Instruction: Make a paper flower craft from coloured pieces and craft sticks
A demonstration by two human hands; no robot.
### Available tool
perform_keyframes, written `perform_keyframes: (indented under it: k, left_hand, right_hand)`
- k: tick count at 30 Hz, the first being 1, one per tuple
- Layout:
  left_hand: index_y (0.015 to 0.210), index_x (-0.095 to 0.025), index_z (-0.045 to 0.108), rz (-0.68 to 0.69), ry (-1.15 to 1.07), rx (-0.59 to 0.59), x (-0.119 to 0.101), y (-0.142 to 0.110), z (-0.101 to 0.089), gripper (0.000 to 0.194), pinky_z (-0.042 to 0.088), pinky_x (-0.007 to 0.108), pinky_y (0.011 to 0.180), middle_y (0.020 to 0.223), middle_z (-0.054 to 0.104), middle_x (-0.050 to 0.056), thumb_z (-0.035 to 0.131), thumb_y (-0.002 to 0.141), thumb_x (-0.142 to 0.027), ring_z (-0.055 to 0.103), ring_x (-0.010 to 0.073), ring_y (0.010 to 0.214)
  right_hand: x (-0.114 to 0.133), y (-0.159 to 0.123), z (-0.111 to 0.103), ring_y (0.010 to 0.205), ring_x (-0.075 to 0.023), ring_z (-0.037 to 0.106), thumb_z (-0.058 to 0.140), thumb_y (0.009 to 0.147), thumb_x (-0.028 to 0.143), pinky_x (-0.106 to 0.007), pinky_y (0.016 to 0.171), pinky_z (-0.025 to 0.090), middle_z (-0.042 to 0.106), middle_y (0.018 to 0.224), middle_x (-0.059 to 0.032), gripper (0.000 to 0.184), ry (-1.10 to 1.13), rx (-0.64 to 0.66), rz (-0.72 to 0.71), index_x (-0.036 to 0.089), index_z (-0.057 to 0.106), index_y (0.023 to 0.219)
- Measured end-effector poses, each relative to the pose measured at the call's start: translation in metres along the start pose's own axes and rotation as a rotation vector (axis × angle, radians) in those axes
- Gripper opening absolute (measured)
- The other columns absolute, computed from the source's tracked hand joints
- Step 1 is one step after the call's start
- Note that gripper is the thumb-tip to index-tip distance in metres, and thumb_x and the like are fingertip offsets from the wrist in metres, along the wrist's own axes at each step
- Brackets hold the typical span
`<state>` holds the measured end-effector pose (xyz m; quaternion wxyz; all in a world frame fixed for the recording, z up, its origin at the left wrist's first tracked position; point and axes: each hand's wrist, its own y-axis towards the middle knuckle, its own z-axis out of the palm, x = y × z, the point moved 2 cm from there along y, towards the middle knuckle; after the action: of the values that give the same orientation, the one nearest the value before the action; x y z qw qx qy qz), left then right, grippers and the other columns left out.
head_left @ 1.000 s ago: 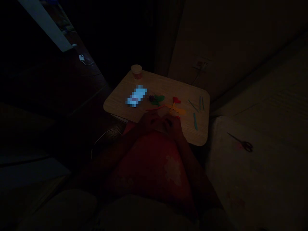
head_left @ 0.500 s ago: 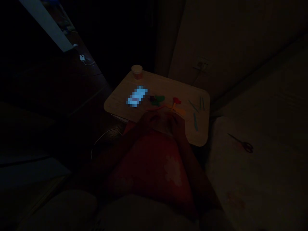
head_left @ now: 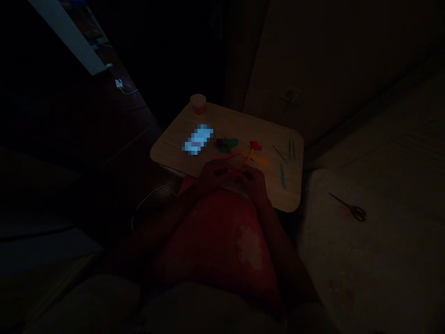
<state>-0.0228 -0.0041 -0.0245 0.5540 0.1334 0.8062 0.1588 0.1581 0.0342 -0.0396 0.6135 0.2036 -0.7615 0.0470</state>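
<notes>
While room lies dark, small wooden table (head_left: 222, 125) lit by phone (head_left: 198, 139); fingers' grip on anything indiscernible.

Bare tabletop (head_left: 239, 127) (beyond clay shapes (head_left: 243, 150))

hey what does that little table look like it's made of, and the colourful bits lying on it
Table: looks like pale wood or wood-look laminate, matte, faint grain. Green piece, red piece and yellow piece: soft, dull lumps, possibly modelling clay; too dark to be sure.
</notes>
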Motion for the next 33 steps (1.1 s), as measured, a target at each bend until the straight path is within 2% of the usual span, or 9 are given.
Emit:
perform_keyframes:
  k: [4,10,16,18,20,22,24,29,33]
  left_hand:
    - [0.088,-0.019,0.082,0.046,-0.005,0.003,0.002,0.001,-0.001,0.018,0.054,0.038,0.099,0.089,0.080,0.009,0.076,0.085,-0.036,0.071,0.0263,0.111]
    - [0.084,-0.018,0.081,-0.027,-0.027,-0.007,0.006,0.002,-0.001,0.016,0.055,0.037,0.094,0.090,0.080,0.008,0.071,0.086,-0.030,0.072,0.0240,0.101]
    - [0.094,-0.018,0.080,-0.024,-0.061,-0.009,0.006,0.000,-0.001,0.023,0.050,0.039,0.103,0.104,0.079,0.009,0.065,0.091,-0.035,0.067,0.0270,0.118]
    - [0.105,-0.017,0.077,-0.048,-0.105,-0.034,0.007,-0.002,-0.001,0.030,0.054,0.035,0.094,0.104,0.077,0.009,0.059,0.095,-0.039,0.070,0.0239,0.104]
    - [0.114,-0.017,0.073,-0.100,-0.140,-0.041,0.009,-0.003,0.000,0.034,0.054,0.029,0.076,0.087,0.074,0.006,0.054,0.099,-0.040,0.068,0.0180,0.078]
    - [0.120,-0.017,0.069,-0.138,-0.154,-0.016,0.011,-0.004,0.001,0.034,0.047,0.024,0.060,0.068,0.064,0.000,0.051,0.101,-0.039,0.056,0.0132,0.059]
    - [0.121,-0.018,0.068,-0.128,-0.137,0.005,0.012,-0.004,0.002,0.032,0.040,0.022,0.054,0.065,0.059,-0.003,0.055,0.099,-0.036,0.049,0.0109,0.054]
    - [0.112,-0.016,0.075,-0.079,-0.064,0.025,0.009,-0.001,0.002,0.034,0.041,0.023,0.056,0.073,0.067,-0.001,0.076,0.084,-0.036,0.054,0.0113,0.060]
    - [0.093,-0.018,0.081,-0.051,-0.067,0.055,0.003,0.001,0.000,0.025,0.054,0.032,0.081,0.093,0.079,0.007,0.075,0.085,-0.040,0.071,0.0215,0.091]
  right_hand:
    - [-0.001,0.000,-0.001,0.071,-0.0185,0.068,0.072,0.083,0.035,-0.029,0.067,0.052,0.078,0.078,-0.0038,0.016,-0.028,0.018,-0.001,0.021,0.080,0.082]
    - [0.004,0.000,0.001,0.082,-0.0211,0.072,0.072,0.085,0.034,-0.033,0.078,0.054,0.080,0.091,-0.0049,0.016,0.000,0.064,-0.033,0.023,0.081,0.091]
    - [0.004,0.000,0.001,0.070,-0.0180,0.066,0.073,0.084,0.038,-0.029,0.065,0.050,0.075,0.078,-0.0033,0.017,0.019,-0.002,0.008,0.021,0.076,0.085]
    - [0.003,0.000,0.000,0.066,-0.0169,0.063,0.073,0.082,0.040,-0.028,0.061,0.049,0.073,0.075,-0.0026,0.019,0.067,-0.061,0.047,0.021,0.073,0.083]
    - [0.001,0.000,-0.001,0.065,-0.0164,0.062,0.073,0.082,0.040,-0.027,0.059,0.049,0.072,0.074,-0.0022,0.019,0.093,-0.091,0.063,0.021,0.072,0.084]
    - [0.000,-0.001,-0.001,0.066,-0.0166,0.063,0.073,0.082,0.041,-0.028,0.060,0.050,0.071,0.075,-0.0023,0.020,0.094,-0.079,0.060,0.022,0.072,0.086]
    - [-0.001,-0.001,0.000,0.067,-0.0169,0.064,0.072,0.083,0.041,-0.028,0.062,0.051,0.072,0.077,-0.0025,0.020,0.085,-0.055,0.053,0.022,0.073,0.088]
    - [0.002,-0.001,0.000,0.074,-0.0186,0.068,0.074,0.081,0.039,-0.029,0.068,0.053,0.077,0.083,-0.0040,0.018,0.079,-0.034,0.035,0.022,0.077,0.086]
    - [0.002,0.000,0.000,0.075,-0.0193,0.070,0.076,0.080,0.035,-0.030,0.069,0.053,0.079,0.082,-0.0045,0.015,0.044,0.015,0.047,0.021,0.080,0.083]
